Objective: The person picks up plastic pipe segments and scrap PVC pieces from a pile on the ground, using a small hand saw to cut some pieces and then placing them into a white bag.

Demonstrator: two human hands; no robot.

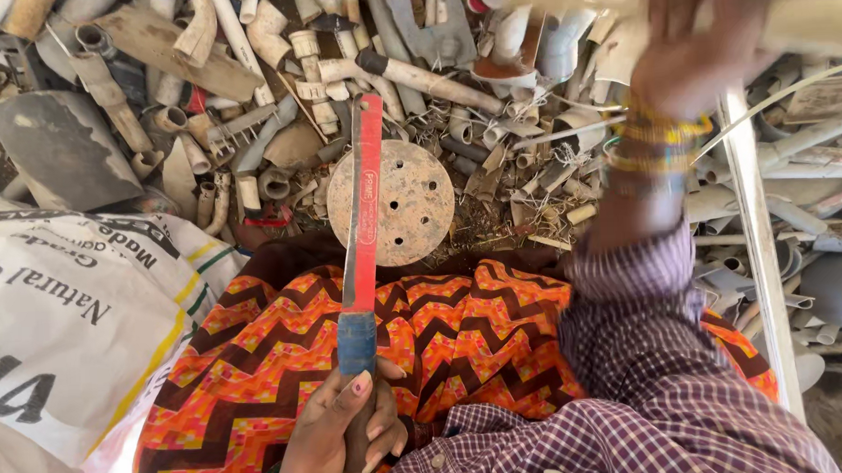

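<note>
Head camera view: the left hand (pixel 339 435) was closed around the blue-taped handle of a red saw blade (pixel 362 211), which pointed straight away from it, its far end lying across a round, dusty disc (pixel 403 202) pierced with small holes. The right hand (pixel 703 40), blurred and raised well beyond the left, appeared to grip a pale length of pipe (pixel 810 22); how tightly could not be told. Beaded bangles (pixel 656 140) circled its wrist. Beneath both hands lay an orange zigzag cloth (pixel 462 328), with a heap of scrap pipe pieces (pixel 275 74) past the blade and a white sack (pixel 64 314) left of the left hand.
</note>
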